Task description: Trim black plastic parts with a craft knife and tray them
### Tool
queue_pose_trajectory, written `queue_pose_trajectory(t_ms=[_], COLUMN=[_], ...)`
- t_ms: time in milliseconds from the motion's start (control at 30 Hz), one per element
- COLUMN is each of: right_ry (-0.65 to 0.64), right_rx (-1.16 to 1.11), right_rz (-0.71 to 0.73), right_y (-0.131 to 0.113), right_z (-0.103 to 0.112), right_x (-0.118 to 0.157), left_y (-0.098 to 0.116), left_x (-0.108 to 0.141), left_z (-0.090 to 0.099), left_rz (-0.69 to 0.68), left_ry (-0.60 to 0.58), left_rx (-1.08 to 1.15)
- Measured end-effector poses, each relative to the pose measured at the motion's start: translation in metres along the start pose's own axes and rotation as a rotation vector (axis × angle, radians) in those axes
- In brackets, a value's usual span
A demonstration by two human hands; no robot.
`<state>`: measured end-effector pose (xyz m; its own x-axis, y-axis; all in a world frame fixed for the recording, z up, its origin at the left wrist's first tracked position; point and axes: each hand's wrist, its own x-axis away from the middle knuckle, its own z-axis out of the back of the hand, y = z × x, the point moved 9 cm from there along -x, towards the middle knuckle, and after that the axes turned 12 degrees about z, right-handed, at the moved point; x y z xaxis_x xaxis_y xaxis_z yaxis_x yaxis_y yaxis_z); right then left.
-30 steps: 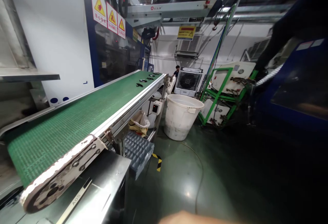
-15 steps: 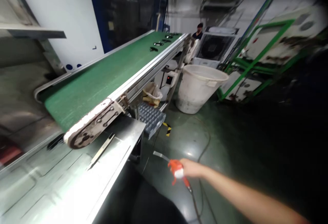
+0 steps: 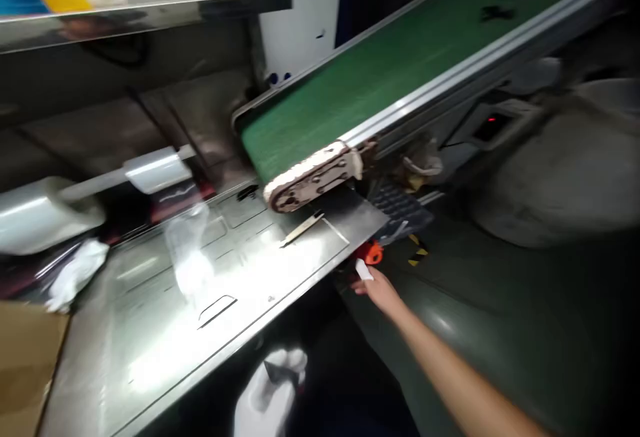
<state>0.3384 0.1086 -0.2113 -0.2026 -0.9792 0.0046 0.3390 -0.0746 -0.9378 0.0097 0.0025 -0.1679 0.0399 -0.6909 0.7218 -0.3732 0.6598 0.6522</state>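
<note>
1 right hand [image 3: 380, 290], bare, reaching in from lower right, just off the front edge of the stainless steel table [image 3: 250, 277]; its state is blurred, so open or closed cannot be told; 1 orange blow gun [image 3: 370, 252] directly beyond the fingers, below the table edge, with 1 white tab [image 3: 364, 269] against them; 1 white glove [image 3: 267, 390], blurred, at bottom centre below the table edge, a hand inside it not discernible; on the table: 1 steel blade [image 3: 301, 229], 1 clear plastic bag [image 3: 187, 250]; 1 white cloth [image 3: 77, 276] at the table's left side; 1 cardboard box [image 3: 25, 364] at lower left; 1 green conveyor belt [image 3: 380, 77] above the table, 2 black parts [image 3: 497, 13] on it; 1 grey plastic crate [image 3: 400, 210] under the belt's end; 1 white tub [image 3: 555, 170] at right.
</note>
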Motion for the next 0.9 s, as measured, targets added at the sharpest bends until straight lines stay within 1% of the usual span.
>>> queue_pose_trajectory(t_ms=[67,100,133,167,200,233,267,300,333,400,500,600,667,700,767,833,900], right_ry=[-0.228,-0.325,-0.401,-0.451,-0.503,-0.548,-0.590,-0.625,-0.657,-0.712,-0.784,-0.874,-0.927,-0.932,-0.933,-0.952,-0.948], right_rx=[-0.047,-0.064,-0.077,-0.089,-0.087,-0.101,-0.114,-0.120,-0.117,-0.071,0.011,0.056,0.077,0.090,0.134,0.170,0.147], right_rz=[0.030,0.074,0.143,0.241,0.416,0.568,0.691,0.795,0.862,0.941,1.001,1.014,0.982,0.967,0.947,0.949,0.937], right_y=[-0.032,-0.057,-0.087,-0.121,-0.160,-0.196,-0.225,-0.247,-0.262,-0.275,-0.272,-0.269,-0.271,-0.274,-0.281,-0.288,-0.294], right_z=[-0.038,-0.055,-0.069,-0.081,-0.094,-0.106,-0.118,-0.130,-0.142,-0.165,-0.190,-0.203,-0.208,-0.210,-0.214,-0.219,-0.222], right_x=[0.016,0.026,0.035,0.042,0.050,0.057,0.063,0.068,0.071,0.074,0.075,0.072,0.062,0.055,0.040,0.030,0.025], left_y=[0.023,0.036,0.049,0.060,0.068,0.074,0.076,0.077,0.077,0.078,0.082,0.087,0.093,0.097,0.104,0.109,0.111], left_x=[0.004,0.007,0.010,0.014,0.016,0.016,0.016,0.015,0.014,0.013,0.013,0.010,0.009,0.007,0.005,0.003,0.001], left_z=[0.002,0.002,0.001,0.003,0.005,0.010,0.014,0.019,0.025,0.035,0.048,0.052,0.053,0.051,0.049,0.046,0.044], left_rz=[-0.090,-0.143,-0.192,-0.242,-0.275,-0.291,-0.291,-0.284,-0.285,-0.314,-0.354,-0.282,-0.229,-0.202,-0.175,-0.156,-0.123], left_ry=[-0.105,-0.174,-0.243,-0.293,-0.325,-0.333,-0.326,-0.306,-0.272,-0.208,-0.154,-0.141,-0.143,-0.154,-0.168,-0.174,-0.158], left_rx=[0.203,0.265,0.304,0.340,0.369,0.395,0.413,0.418,0.406,0.348,0.253,0.122,0.030,0.012,0.069,0.244,0.455])
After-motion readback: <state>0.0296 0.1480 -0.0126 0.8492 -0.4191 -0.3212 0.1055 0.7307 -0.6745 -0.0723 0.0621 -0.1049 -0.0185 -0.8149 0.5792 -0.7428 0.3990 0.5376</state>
